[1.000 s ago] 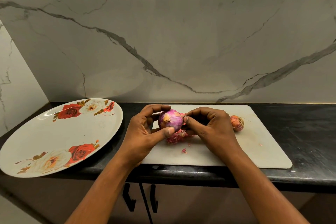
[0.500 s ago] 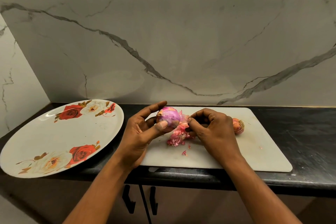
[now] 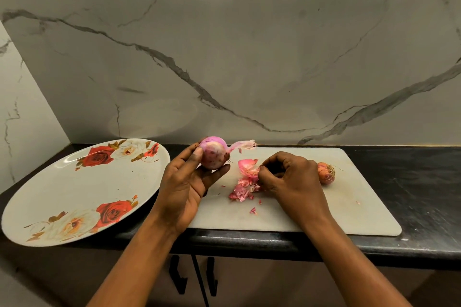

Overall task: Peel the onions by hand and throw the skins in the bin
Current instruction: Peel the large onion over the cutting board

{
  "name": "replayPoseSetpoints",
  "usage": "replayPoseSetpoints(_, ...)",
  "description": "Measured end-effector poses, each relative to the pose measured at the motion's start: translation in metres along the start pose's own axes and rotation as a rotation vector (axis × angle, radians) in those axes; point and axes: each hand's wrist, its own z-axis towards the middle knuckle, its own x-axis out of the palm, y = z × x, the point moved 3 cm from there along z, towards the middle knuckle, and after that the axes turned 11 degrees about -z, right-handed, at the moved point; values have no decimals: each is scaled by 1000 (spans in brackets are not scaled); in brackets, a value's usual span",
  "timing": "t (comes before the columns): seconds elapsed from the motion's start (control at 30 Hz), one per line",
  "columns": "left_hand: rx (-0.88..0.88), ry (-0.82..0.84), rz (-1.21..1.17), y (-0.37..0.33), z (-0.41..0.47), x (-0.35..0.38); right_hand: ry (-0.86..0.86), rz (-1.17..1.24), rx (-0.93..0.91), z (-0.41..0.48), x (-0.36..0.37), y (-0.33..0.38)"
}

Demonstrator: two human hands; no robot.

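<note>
My left hand (image 3: 185,182) holds a partly peeled purple onion (image 3: 214,154) above the left end of the white cutting board (image 3: 349,212); a thin strip of skin trails from its right side. My right hand (image 3: 291,179) pinches a piece of pink onion skin (image 3: 247,167) low over the board. A small heap of peeled skins (image 3: 240,192) lies under it, with a few flakes nearby. A second, unpeeled onion (image 3: 326,172) rests on the board just right of my right hand.
A large white plate with red roses (image 3: 74,189) sits on the black counter (image 3: 411,182) to the left. A marble wall rises behind. Cabinet handles (image 3: 194,279) show below the counter edge. No bin is in view.
My hands have drawn apart: the left one lifted the onion up and to the left, the right one pulled a piece of skin off and lowered it toward the heap.
</note>
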Motion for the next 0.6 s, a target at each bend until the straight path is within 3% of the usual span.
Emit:
replayPoseSetpoints(0.1,-10,25,40,2,-1,1,-3,13,-56,-1,0,3)
replayPoseSetpoints(0.23,-20,59,173,7,-1,3,51,212,-23,1,1,2)
replayPoseSetpoints(0.4,-35,87,259,9,-1,4,124,204,-145,-1,3,9)
replayPoseSetpoints(0.6,-76,91,282,9,-1,6,129,279,-157,3,2,6)
